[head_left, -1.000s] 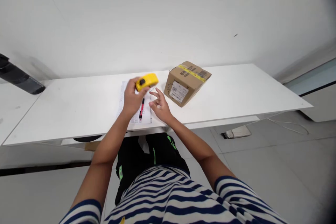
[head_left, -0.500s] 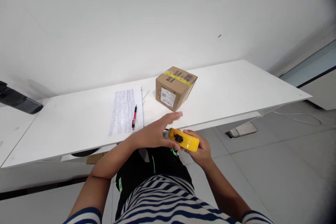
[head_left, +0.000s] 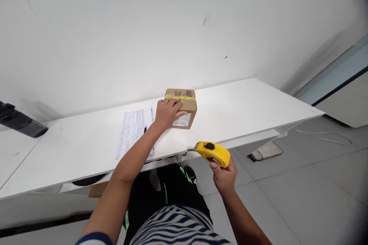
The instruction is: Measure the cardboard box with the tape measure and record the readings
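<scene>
A brown cardboard box (head_left: 190,104) with yellow tape and a white label stands on the white table. My left hand (head_left: 167,114) grips its near left corner, fingers over the top and thumb across the front by the label. Off the table's front edge, my right hand (head_left: 225,172) is closed around a yellow tape measure (head_left: 217,154) with a black lock button. The tape measure's metal end points left toward the table edge; only a short piece sticks out.
Handwritten paper sheets (head_left: 130,128) lie left of the box, with a pen (head_left: 145,128) partly hidden by my left forearm. A dark bottle-like object (head_left: 24,121) lies at the table's far left. On the floor at right are a flat grey object (head_left: 266,151) and a white cable (head_left: 324,134).
My left hand has left the tape measure and taken hold of the box, which has turned to face me more squarely. My right hand has moved the tape measure slightly right and tilted it.
</scene>
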{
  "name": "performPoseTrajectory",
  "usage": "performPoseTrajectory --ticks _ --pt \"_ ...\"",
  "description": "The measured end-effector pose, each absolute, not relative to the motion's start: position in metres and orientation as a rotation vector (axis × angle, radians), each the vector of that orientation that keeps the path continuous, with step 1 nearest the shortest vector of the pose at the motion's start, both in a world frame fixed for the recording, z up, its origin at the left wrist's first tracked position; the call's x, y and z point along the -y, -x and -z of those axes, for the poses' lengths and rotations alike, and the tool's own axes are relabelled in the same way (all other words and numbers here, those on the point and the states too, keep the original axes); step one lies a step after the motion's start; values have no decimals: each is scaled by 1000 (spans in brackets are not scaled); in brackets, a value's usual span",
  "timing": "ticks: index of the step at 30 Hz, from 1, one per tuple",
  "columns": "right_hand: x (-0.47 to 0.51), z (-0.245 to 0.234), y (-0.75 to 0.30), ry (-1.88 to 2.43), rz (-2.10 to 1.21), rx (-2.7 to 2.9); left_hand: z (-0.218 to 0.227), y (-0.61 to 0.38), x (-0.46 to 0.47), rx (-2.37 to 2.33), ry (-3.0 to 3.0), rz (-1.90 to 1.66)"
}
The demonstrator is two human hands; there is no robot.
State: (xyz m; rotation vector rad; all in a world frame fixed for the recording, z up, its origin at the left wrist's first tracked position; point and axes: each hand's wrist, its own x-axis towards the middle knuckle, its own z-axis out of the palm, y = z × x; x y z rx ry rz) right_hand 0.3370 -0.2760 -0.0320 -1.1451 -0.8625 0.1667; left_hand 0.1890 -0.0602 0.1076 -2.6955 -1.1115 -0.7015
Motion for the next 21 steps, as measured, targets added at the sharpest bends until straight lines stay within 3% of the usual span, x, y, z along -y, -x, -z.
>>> performPoseTrajectory --ticks 11,16,21 --pt "249 21 -339 976 -338 830 -127 -183 56 1189 2777 411" --pt "255 17 -360 1041 -193 877 -133 -168 90 1144 2835 325" --pt "259 4 -389 982 -116 921 -136 -145 157 1140 2821 702"
